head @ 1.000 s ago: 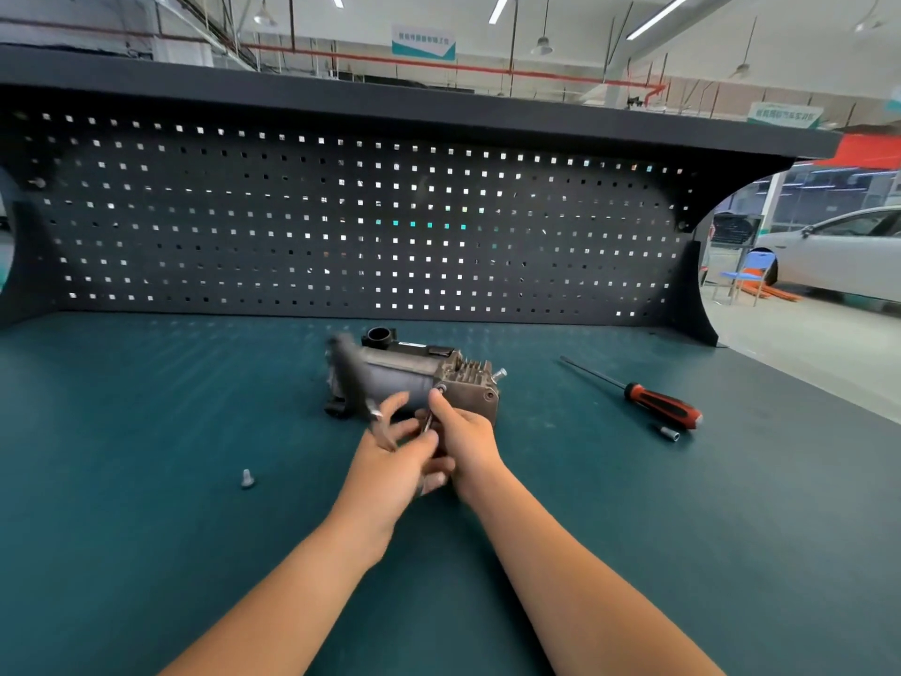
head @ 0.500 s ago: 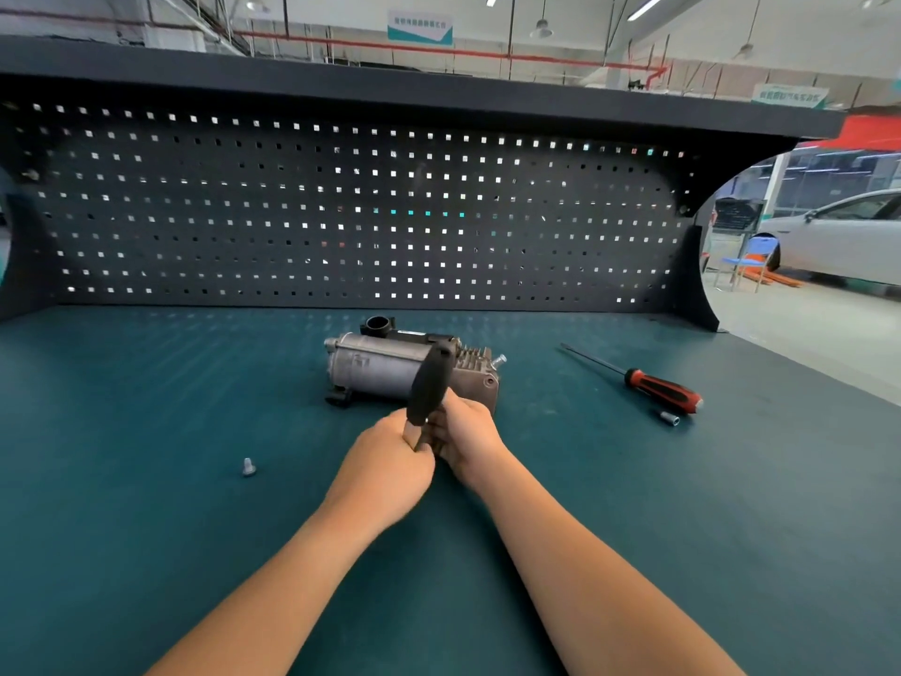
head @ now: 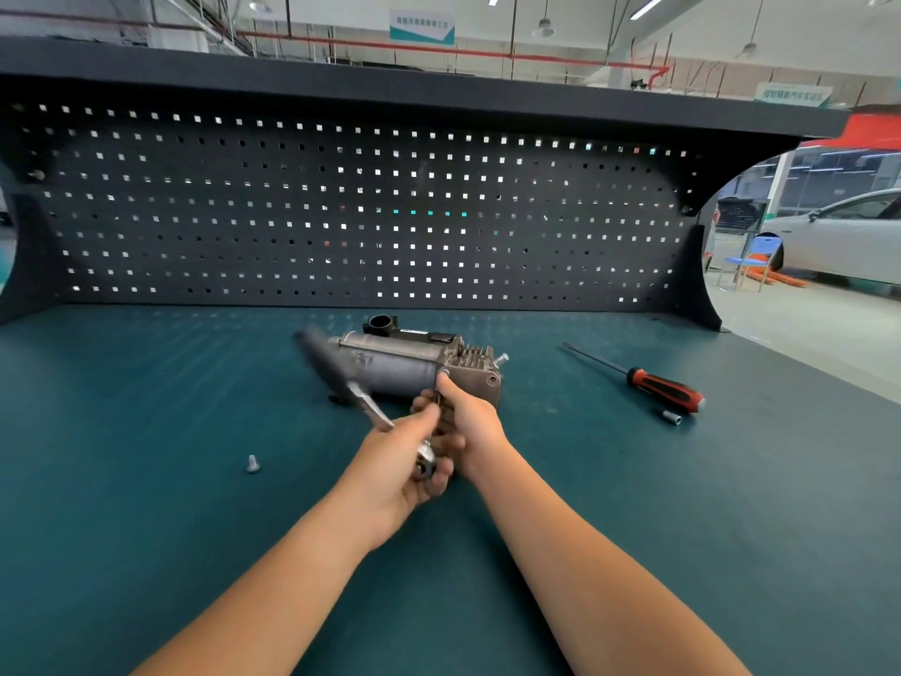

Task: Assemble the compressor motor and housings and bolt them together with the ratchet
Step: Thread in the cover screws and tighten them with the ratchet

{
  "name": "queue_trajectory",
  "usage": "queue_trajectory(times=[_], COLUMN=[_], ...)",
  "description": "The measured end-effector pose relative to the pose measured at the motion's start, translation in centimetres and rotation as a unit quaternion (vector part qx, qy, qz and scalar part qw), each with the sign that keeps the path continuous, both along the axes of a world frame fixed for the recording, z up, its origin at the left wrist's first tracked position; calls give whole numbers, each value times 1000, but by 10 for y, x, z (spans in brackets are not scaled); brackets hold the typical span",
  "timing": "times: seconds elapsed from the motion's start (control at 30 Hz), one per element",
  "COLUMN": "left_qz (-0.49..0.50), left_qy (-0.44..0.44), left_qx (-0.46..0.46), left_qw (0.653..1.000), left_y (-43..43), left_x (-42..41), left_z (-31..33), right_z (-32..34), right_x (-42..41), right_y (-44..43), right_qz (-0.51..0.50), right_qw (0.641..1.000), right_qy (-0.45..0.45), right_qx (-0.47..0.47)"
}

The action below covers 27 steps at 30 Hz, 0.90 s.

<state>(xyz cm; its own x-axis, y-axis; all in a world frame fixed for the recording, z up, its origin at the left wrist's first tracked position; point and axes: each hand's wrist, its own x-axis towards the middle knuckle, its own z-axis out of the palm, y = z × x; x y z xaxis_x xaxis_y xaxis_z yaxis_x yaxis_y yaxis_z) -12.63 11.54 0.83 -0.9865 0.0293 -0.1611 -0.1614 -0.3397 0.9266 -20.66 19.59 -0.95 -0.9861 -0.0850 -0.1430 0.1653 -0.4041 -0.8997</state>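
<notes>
The grey compressor (head: 404, 365) lies on its side on the green bench mat, its finned housing (head: 475, 363) at the right end. My left hand (head: 397, 468) grips the ratchet (head: 370, 409) close to its head; the black handle points up and left, blurred, in front of the motor body. Just right of it, my right hand (head: 470, 424) curls its fingers by the ratchet head, and its thumb reaches up to touch the housing's near corner. What the ratchet head sits on is hidden by my fingers.
A loose bolt (head: 252, 464) lies on the mat to the left. A red-and-black screwdriver (head: 665, 393) and a small socket (head: 673, 418) lie to the right. A black pegboard (head: 341, 212) walls off the back. The bench's right edge falls away towards the workshop floor.
The ratchet handle has swung from upright in front of the housing over to the upper left. My left hand has dropped a little lower; the compressor has stayed put.
</notes>
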Motion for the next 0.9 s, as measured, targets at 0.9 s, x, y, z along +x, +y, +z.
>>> queue_trajectory(times=[0.9], left_qz=[22], left_qy=[38], left_qx=[-174], left_qw=[984], left_y=[-7], left_x=[0], left_z=[1], right_z=[-3], right_x=[3], right_y=[-3], right_qz=[11], right_qw=[1000], right_qy=[8], right_qx=[0])
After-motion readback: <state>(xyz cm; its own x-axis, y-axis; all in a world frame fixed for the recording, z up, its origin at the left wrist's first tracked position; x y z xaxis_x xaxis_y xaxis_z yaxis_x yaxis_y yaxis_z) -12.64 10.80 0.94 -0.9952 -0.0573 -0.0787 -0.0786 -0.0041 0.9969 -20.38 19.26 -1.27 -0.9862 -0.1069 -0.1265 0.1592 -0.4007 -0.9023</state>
